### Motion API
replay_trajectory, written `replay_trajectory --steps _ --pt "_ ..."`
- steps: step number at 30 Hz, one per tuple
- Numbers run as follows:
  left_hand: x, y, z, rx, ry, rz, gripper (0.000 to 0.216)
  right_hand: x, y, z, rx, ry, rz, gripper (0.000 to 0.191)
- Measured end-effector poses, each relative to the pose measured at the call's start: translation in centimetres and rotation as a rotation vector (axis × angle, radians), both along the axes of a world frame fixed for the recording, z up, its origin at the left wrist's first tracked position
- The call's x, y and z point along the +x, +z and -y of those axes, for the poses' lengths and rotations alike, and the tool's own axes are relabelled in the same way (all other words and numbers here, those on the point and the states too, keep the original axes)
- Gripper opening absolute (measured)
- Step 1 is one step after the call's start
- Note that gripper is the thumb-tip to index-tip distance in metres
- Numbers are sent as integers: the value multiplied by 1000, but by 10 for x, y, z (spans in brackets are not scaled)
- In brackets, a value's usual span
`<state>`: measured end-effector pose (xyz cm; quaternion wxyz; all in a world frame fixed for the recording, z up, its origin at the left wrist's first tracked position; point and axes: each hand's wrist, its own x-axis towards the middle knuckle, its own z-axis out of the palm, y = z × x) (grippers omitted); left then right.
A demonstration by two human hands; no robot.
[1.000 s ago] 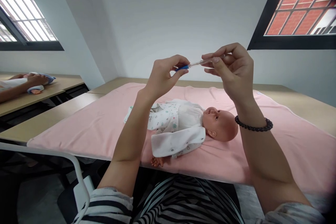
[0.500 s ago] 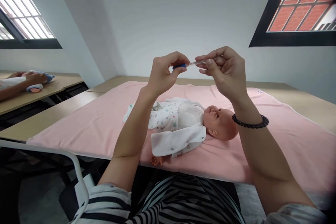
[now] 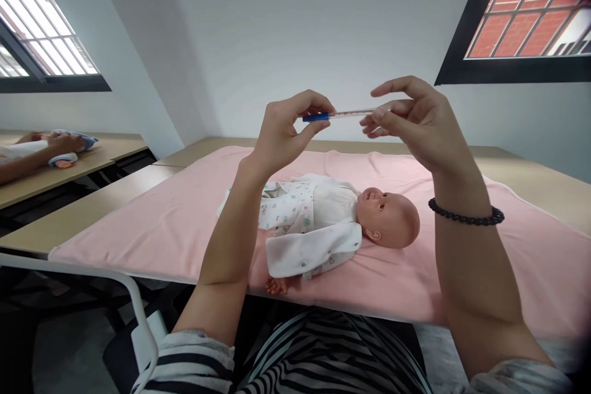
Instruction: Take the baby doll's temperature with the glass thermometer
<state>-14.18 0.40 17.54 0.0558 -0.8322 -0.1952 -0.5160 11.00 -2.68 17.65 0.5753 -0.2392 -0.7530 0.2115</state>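
Observation:
Level in front of me is a thin clear glass thermometer point(image 3: 349, 113) with a blue end. My left hand point(image 3: 295, 120) pinches the blue end between thumb and fingers. At the clear end, my right hand point(image 3: 413, 114) holds the tube between its thumb and a bent finger, with the index finger lifted away. Below the hands a baby doll point(image 3: 390, 218) lies on its back, head to the right. It wears a white printed top point(image 3: 314, 249), opened out on the near side, and one doll hand point(image 3: 276, 285) shows at the table's front edge.
A pink blanket point(image 3: 184, 209) covers much of the wooden table point(image 3: 530, 172). At the far left, another person's hands point(image 3: 62, 140) rest on a second doll on a neighbouring table point(image 3: 106, 151). A white metal rail point(image 3: 133, 289) curves at the lower left.
My right hand has slid right along the thermometer, baring more of the glass tube, and its index finger has lifted. My left hand stays nearly in place on the blue end.

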Motion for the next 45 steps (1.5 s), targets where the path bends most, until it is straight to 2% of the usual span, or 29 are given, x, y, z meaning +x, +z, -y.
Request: replay_trajectory --steps 3,9,12,14,16,20,24,28,31,34,36,38,41,45 --pt "-1 -1 1 11 56 -7 15 2 0 2 30 -47 50 21" --pt "-6 0 -3 63 93 -10 22 8 1 0 113 -119 11 30" --pt "-9 0 -11 110 126 46 21 24 4 -5 198 -199 -38 23" --pt "-10 -2 -21 119 151 98 18 43 3 -14 171 -238 -1 20" --pt "-11 -5 -31 86 171 96 18 67 -2 -32 12 -252 119 17" --pt "-16 -15 -52 -135 220 -137 15 116 -35 -91 -213 -428 384 14" --pt "-26 -34 -81 -488 274 -434 16 144 -86 -142 -386 -389 523 17" --pt "-36 -60 -113 -768 367 -569 31 157 -127 -154 -421 -310 520 20" --pt "-42 -79 -129 -930 497 -692 39 166 -139 -150 -440 -233 557 22" --pt "-46 -96 -140 -1051 616 -773 47 167 -135 -149 -506 -150 658 22" --pt "-47 -106 -146 -1094 619 -818 52 157 -124 -150 -567 -91 746 23" --pt "-48 -114 -151 -1101 565 -818 56 138 -110 -149 -620 -33 823 27" --pt "-48 -123 -157 -1080 459 -703 56 99 -94 -139 -717 57 907 41" --pt "-48 -130 -163 -1078 300 -555 45 63 -91 -122 -978 217 1013 62"
